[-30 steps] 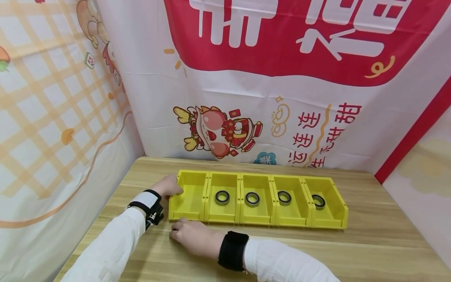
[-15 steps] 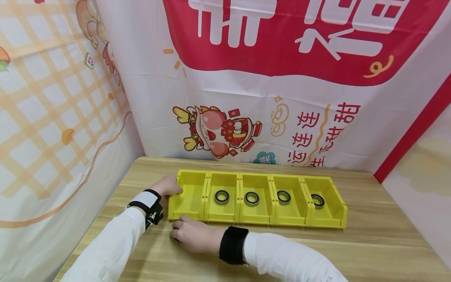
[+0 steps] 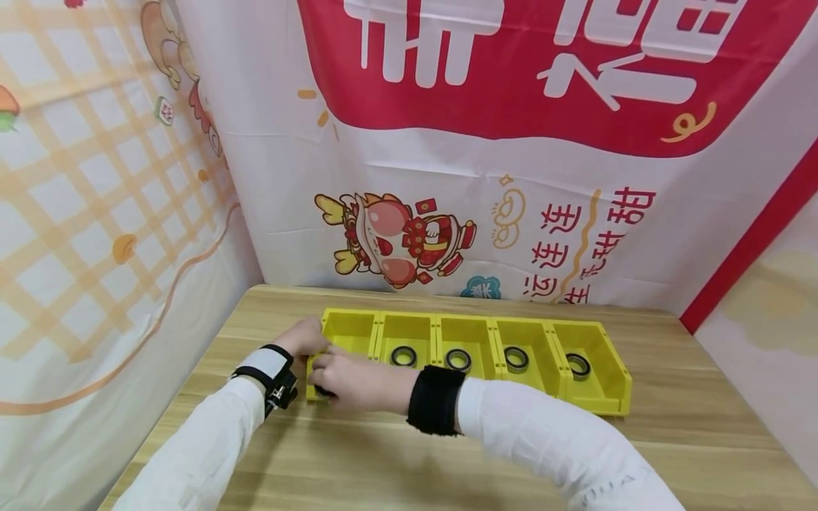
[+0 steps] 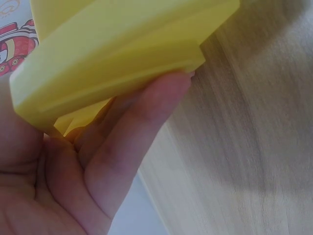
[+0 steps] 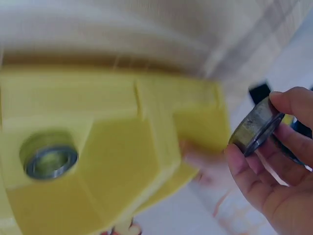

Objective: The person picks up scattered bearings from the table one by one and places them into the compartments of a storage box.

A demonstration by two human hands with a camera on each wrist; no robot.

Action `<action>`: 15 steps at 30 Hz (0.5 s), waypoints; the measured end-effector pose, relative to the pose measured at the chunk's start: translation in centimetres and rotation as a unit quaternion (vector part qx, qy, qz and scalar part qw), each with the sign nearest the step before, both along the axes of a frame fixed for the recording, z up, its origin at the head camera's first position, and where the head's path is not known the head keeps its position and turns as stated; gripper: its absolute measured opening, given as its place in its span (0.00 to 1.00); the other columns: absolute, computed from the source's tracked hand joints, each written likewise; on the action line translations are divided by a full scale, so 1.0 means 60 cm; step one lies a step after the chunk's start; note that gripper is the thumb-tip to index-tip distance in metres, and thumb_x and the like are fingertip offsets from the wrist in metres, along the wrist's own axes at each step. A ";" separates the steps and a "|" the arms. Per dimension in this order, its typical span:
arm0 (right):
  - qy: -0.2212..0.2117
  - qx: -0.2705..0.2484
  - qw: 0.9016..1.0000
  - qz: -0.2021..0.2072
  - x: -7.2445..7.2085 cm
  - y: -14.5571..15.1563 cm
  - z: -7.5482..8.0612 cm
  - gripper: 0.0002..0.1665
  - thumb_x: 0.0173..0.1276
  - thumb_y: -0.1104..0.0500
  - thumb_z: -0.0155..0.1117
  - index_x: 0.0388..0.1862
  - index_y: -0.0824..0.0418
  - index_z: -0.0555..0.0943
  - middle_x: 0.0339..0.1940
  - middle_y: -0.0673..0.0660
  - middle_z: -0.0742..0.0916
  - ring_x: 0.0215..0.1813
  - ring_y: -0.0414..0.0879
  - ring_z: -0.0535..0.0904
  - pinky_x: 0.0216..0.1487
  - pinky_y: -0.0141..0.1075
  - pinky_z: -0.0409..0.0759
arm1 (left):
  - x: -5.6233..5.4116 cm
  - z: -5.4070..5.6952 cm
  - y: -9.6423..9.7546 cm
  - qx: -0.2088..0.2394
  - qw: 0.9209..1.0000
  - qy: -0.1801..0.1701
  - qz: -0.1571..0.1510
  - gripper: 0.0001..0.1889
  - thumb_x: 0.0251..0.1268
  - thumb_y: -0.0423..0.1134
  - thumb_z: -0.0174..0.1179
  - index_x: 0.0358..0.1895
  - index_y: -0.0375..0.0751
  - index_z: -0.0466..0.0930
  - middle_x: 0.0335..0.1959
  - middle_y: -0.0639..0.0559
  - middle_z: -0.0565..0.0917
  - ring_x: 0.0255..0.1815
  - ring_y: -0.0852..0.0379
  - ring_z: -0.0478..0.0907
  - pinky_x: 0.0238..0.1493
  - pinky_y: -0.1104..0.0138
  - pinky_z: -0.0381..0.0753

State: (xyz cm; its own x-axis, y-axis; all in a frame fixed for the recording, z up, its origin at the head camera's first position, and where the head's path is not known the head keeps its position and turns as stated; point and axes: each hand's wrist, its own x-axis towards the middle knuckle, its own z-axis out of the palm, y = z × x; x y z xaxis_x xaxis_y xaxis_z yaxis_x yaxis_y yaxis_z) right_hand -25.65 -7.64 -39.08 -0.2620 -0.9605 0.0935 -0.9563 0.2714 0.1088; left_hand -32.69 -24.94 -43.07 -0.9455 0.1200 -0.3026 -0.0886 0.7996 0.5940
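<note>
My left hand (image 3: 305, 336) grips the left wall of the leftmost yellow bin (image 3: 348, 344), thumb and fingers on either side of it, as the left wrist view (image 4: 124, 152) shows. Between the thumb and fingertips of my right hand (image 3: 358, 383), a ball bearing (image 5: 257, 126) is pinched; in the head view it is mostly hidden by the hand. This hand is over the front edge of the leftmost bin, and no bearing shows in the visible part of that bin. A bearing (image 3: 394, 357) lies in the second bin, and another (image 3: 449, 360) in the third.
The joined yellow bins stand in a row on a wooden table (image 3: 486, 461). Farther right, a bearing (image 3: 508, 359) lies in the fourth bin and one (image 3: 571, 367) in the last bin (image 3: 607, 387). A printed cloth (image 3: 287, 163) hangs behind the table.
My right hand has risen from the table in front of the leftmost bin and moved forward over its front edge, carrying a bearing now visible. The left hand has stayed on the bin wall.
</note>
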 end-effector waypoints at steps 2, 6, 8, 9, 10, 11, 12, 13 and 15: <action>-0.012 0.004 1.000 -0.014 -0.016 0.002 0.008 0.05 0.65 0.61 0.62 0.39 0.57 0.81 0.37 0.50 0.80 0.42 0.42 0.71 0.46 0.28 0.69 | 0.001 0.004 0.002 -0.014 1.000 0.002 -0.009 0.07 0.56 0.34 0.58 0.28 0.33 0.71 0.23 0.46 0.73 0.18 0.55 0.73 0.17 0.67 0.75; -0.020 0.011 0.999 -0.033 -0.045 0.002 0.005 0.05 0.66 0.62 0.61 0.40 0.57 0.82 0.39 0.49 0.83 0.42 0.44 0.73 0.45 0.29 0.69 | 0.002 0.005 0.001 -0.025 0.999 0.007 -0.022 0.11 0.63 0.38 0.56 0.28 0.34 0.70 0.23 0.46 0.72 0.18 0.56 0.72 0.18 0.67 0.75; -0.011 0.019 0.999 -0.039 -0.058 0.000 -0.004 0.07 0.67 0.61 0.61 0.42 0.57 0.83 0.43 0.49 0.85 0.44 0.44 0.75 0.49 0.29 0.69 | 0.001 0.004 0.000 -0.024 0.999 0.009 -0.024 0.10 0.65 0.37 0.55 0.30 0.33 0.70 0.24 0.45 0.73 0.18 0.56 0.72 0.18 0.66 0.76; -0.008 0.022 0.999 -0.043 -0.063 -0.001 -0.009 0.08 0.68 0.60 0.61 0.43 0.57 0.84 0.45 0.50 0.85 0.45 0.44 0.75 0.50 0.29 0.70 | 0.000 0.003 0.000 -0.021 0.999 0.009 -0.022 0.10 0.65 0.37 0.55 0.31 0.33 0.71 0.24 0.45 0.74 0.19 0.55 0.73 0.19 0.66 0.76; -0.005 0.026 0.999 -0.047 -0.068 -0.002 -0.015 0.09 0.68 0.60 0.61 0.44 0.57 0.84 0.47 0.50 0.85 0.45 0.44 0.75 0.51 0.30 0.70 | 0.000 0.002 -0.001 -0.019 1.000 0.009 -0.023 0.09 0.64 0.36 0.55 0.31 0.33 0.71 0.25 0.44 0.75 0.20 0.55 0.74 0.19 0.66 0.76; -0.004 0.032 0.998 -0.053 -0.072 -0.003 -0.020 0.09 0.69 0.59 0.61 0.45 0.57 0.84 0.48 0.50 0.85 0.46 0.44 0.75 0.51 0.29 0.71 | 0.000 0.002 -0.001 -0.014 1.000 0.007 -0.021 0.08 0.63 0.35 0.55 0.32 0.32 0.71 0.26 0.44 0.75 0.21 0.55 0.75 0.19 0.66 0.77; 0.002 0.039 0.998 -0.059 -0.075 -0.004 -0.025 0.10 0.69 0.59 0.61 0.46 0.57 0.84 0.48 0.50 0.85 0.46 0.44 0.75 0.50 0.30 0.71 | -0.001 0.001 -0.001 -0.009 1.000 0.004 -0.018 0.07 0.62 0.34 0.55 0.32 0.32 0.72 0.27 0.44 0.76 0.22 0.54 0.76 0.20 0.66 0.77; 0.007 0.046 0.997 -0.064 -0.078 -0.005 -0.029 0.10 0.69 0.58 0.61 0.46 0.56 0.85 0.48 0.50 0.85 0.46 0.44 0.75 0.50 0.30 0.72 | -0.001 0.001 -0.001 -0.003 1.000 0.001 -0.014 0.06 0.61 0.33 0.56 0.33 0.32 0.72 0.27 0.43 0.76 0.23 0.54 0.76 0.20 0.66 0.77; 0.018 0.056 0.996 -0.073 -0.084 -0.009 -0.039 0.10 0.70 0.59 0.60 0.46 0.55 0.85 0.46 0.50 0.85 0.46 0.44 0.76 0.49 0.30 0.73 | -0.001 0.002 -0.001 0.000 1.000 0.000 -0.010 0.05 0.58 0.31 0.55 0.33 0.32 0.72 0.28 0.43 0.76 0.24 0.52 0.77 0.20 0.65 0.79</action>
